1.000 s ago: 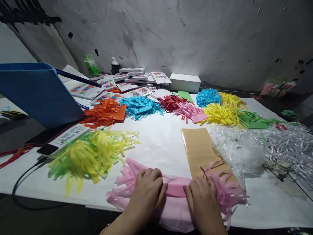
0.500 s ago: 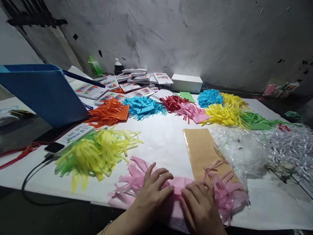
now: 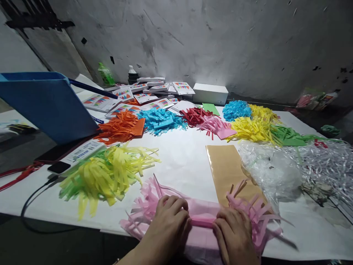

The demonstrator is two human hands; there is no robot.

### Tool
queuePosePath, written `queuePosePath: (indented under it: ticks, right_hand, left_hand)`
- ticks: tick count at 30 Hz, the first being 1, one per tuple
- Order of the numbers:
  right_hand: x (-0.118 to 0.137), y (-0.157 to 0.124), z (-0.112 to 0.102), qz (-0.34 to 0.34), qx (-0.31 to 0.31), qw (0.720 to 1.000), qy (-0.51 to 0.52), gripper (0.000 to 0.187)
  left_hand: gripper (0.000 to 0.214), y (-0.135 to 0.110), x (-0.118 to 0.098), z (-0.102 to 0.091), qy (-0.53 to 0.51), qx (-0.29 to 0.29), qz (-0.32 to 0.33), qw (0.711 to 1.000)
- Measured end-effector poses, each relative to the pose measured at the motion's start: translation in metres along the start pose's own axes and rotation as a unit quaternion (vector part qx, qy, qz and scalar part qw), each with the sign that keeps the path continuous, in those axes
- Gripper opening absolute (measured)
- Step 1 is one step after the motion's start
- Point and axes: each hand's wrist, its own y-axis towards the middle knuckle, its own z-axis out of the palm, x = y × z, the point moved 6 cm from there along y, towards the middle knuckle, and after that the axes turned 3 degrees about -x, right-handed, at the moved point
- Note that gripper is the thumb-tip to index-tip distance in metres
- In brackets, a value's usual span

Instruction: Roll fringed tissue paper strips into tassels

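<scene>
At the far left, a blue panel (image 3: 52, 106) is tilted, and a white device (image 3: 87, 151) is set near its base. Just beside this, a yellow-and-green bundle (image 3: 118, 173) of strips is spread on the white table (image 3: 180, 165); beyond it, an orange bundle (image 3: 118, 127) and a light blue bundle (image 3: 162, 121) are laid side by side. By the near edge, a pink fringed sheet (image 3: 203, 209) is spread, its strips fanned out at both ends, its middle rolled into a narrow fold. The fold's left part is held by the left hand (image 3: 171, 219), its fingers curled close together. The right part is held likewise by the right hand (image 3: 234, 230), its fingers bent and nearly closed; how firmly cannot be told, as the undersides are hidden. A brown sheet (image 3: 224, 165) is partly covered by pink strips. Farther right, clear plastic (image 3: 271, 169) is crumpled beside silvery strands (image 3: 328, 162).
</scene>
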Motion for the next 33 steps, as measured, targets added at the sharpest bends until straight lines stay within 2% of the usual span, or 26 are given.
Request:
queuePosePath:
  ticks: [3,5,7,10,17,21,25,28,31,33]
  right_hand:
    - [0.001,0.007,0.003,0.067,-0.017,0.997,-0.034,0.024]
    - [0.006,0.011,0.002,0.059,-0.043,0.996,-0.041,0.023]
    - [0.013,0.012,0.002,0.01,-0.054,0.998,-0.022,0.025]
    - [0.021,0.01,0.005,-0.058,-0.032,0.998,0.012,0.03]
    - [0.031,0.018,0.012,-0.076,-0.022,0.996,0.027,0.023]
    - [0.041,0.019,0.017,-0.096,-0.036,0.994,0.041,0.034]
    - [0.029,0.012,0.012,-0.113,0.0,0.993,0.04,0.025]
    - [0.016,0.004,0.001,-0.181,0.041,0.983,-0.002,0.02]
    - [0.012,-0.003,-0.007,-0.239,0.056,0.968,-0.056,0.02]
    - [0.012,-0.006,-0.007,-0.222,0.052,0.972,-0.061,0.02]
  left_hand:
    - [0.011,0.002,0.003,0.005,0.035,0.029,-0.062,0.997]
    - [0.013,0.003,0.005,0.006,0.039,0.021,-0.066,0.997]
    - [0.016,0.004,0.004,0.008,0.022,0.008,-0.036,0.999]
    - [0.016,0.004,0.002,0.008,0.003,-0.011,0.033,0.999]
    - [0.014,0.009,-0.011,0.003,0.024,-0.019,0.152,0.988]
    - [0.016,0.01,-0.012,0.004,-0.01,-0.037,0.151,0.988]
    - [0.014,0.006,-0.01,0.007,-0.031,-0.062,0.141,0.988]
    - [0.018,0.004,-0.006,0.005,-0.049,-0.074,0.107,0.99]
    - [0.02,0.004,-0.004,0.003,-0.069,-0.06,0.097,0.991]
    - [0.017,0.002,-0.004,0.002,-0.076,-0.05,0.106,0.99]
